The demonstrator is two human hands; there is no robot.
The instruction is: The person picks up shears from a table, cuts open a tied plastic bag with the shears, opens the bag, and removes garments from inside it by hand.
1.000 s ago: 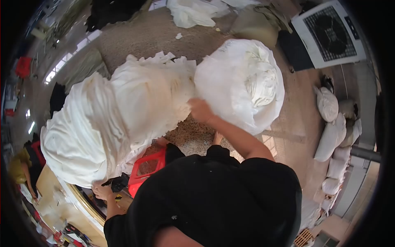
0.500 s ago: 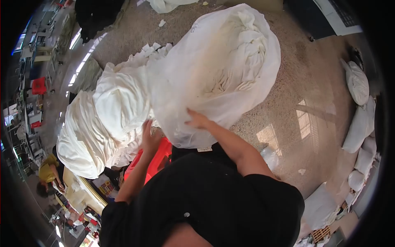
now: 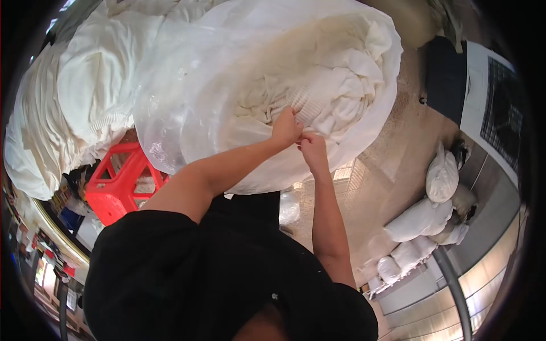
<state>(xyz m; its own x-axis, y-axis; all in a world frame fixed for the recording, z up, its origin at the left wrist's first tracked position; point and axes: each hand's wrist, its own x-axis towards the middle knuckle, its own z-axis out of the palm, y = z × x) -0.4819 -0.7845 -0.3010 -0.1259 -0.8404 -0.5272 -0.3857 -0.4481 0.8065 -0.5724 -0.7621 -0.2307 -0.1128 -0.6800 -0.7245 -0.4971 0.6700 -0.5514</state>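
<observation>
A large translucent white plastic bag [image 3: 187, 108] lies open before me, with white ribbed knit garments [image 3: 341, 94] bunched inside. Over the near side of its opening, my left hand [image 3: 287, 128] is closed, fingertips against the ribbed knit. My right hand [image 3: 314, 152] is closed in a pinch beside it, the two almost touching. A small pale bit shows between the fingers; whether it is knit or plastic, I cannot tell. To the left is a big heap of white knit garments [image 3: 102, 74], apart from both hands.
A red plastic stool [image 3: 116, 184] stands below the heap, near my left side. A table edge [image 3: 62, 233] curves at lower left. White filled sacks [image 3: 418, 219] line the wall on the right. A dark and white cabinet-like object [image 3: 475, 96] stands at upper right.
My hands have come from apart, with the right on the bag's side and the left by the heap, to close together at the bag's opening. The view has swung right.
</observation>
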